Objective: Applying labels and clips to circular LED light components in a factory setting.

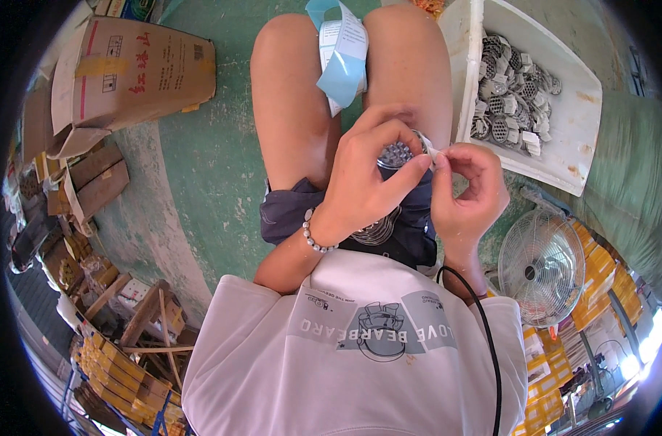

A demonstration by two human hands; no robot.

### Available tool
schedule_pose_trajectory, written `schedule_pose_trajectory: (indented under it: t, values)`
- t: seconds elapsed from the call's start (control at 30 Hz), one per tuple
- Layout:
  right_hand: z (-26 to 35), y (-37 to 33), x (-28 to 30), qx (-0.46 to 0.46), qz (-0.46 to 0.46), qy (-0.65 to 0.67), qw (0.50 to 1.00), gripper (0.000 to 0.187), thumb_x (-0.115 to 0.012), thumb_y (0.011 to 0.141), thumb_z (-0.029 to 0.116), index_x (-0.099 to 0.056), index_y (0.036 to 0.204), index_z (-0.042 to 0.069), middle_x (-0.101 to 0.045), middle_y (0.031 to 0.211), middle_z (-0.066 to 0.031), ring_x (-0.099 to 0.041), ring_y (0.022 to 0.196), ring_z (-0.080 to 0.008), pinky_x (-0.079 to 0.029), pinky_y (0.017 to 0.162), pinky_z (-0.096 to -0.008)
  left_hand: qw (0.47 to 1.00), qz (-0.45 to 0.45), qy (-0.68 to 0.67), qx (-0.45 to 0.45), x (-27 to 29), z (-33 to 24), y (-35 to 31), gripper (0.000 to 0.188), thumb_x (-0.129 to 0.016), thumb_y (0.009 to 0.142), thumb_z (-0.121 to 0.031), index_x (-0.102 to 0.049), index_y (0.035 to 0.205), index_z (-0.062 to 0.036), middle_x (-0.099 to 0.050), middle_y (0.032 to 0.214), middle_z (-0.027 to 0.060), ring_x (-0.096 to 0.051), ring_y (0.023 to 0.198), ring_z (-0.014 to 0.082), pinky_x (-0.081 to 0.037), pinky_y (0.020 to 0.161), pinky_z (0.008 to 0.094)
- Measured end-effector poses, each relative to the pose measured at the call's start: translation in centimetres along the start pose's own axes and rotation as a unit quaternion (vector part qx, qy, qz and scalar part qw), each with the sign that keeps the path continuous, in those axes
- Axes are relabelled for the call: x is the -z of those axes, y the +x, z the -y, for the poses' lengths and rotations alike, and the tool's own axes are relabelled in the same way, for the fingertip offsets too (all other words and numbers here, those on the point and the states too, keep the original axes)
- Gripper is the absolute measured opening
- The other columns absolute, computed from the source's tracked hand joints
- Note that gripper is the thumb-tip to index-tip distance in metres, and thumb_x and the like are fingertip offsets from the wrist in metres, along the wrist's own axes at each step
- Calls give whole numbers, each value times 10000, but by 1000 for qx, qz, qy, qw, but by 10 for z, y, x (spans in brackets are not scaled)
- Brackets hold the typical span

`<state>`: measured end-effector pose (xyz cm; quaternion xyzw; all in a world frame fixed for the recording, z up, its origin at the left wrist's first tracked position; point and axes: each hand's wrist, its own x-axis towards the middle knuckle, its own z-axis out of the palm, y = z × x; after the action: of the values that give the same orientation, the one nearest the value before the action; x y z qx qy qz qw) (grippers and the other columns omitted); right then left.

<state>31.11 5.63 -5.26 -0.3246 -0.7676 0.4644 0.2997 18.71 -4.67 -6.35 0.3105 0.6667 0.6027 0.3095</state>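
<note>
My left hand (371, 171) is closed around a round metal piece (395, 155) with a perforated or studded face, held above my lap. Thumb and finger of my right hand (470, 190) pinch a small white label (432, 151) at the piece's right edge, where my left thumb also touches. Between my thighs lies a curling strip of white labels (344, 43) on light blue backing. Below my left wrist, a ringed metal item (376, 231) rests in my lap, partly covered. The hands hide much of the held piece.
A white foam box (579, 116) at the right contains several similar round pieces with white labels (516, 94). To its near side stands a caged fan (542, 269). Cardboard boxes (145, 65) stand at the left, with wooden pieces and stacked yellow-taped cartons (120, 370) nearer.
</note>
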Motion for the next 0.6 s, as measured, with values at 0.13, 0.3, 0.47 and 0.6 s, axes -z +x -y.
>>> schedule_pose_trajectory:
  t: [0.13, 0.3, 0.47, 0.6]
  values:
    - [-3, -4, -2, 53, -8, -19, 998, 186, -738, 840, -41, -648, 995, 8, -691, 919, -96, -706, 781, -159, -565, 706, -269, 1000, -7, 18, 2, -3, 1, 1, 103, -717, 792, -32, -651, 843, 28, -587, 1309, 203, -597, 1205, 311, -433, 1064, 398]
    - [-1, -7, -5, 13, -25, 55, 998, 170, -715, 870, -51, -622, 1009, -22, -685, 959, -110, -689, 823, -141, -570, 731, -258, 1000, -13, -13, -8, -3, -2, 2, 86, -715, 773, -20, -667, 829, 24, -585, 1325, 198, -596, 1211, 314, -430, 1070, 409]
    - [-4, -8, -5, -14, -25, 95, 995, 180, -696, 895, -53, -585, 1035, -47, -673, 991, -119, -668, 853, -120, -570, 759, -252, 1000, -16, -15, -13, -4, 1, 2, 80, -711, 760, -21, -669, 813, 22, -584, 1336, 200, -595, 1207, 316, -430, 1069, 413]
    - [-3, -8, -6, -26, -32, 122, 992, 194, -689, 902, -57, -558, 1045, -46, -668, 981, -122, -663, 844, -119, -566, 759, -249, 1000, -18, -18, -8, -4, 0, 2, 86, -708, 752, -31, -666, 805, 24, -587, 1334, 201, -593, 1211, 318, -427, 1074, 414]
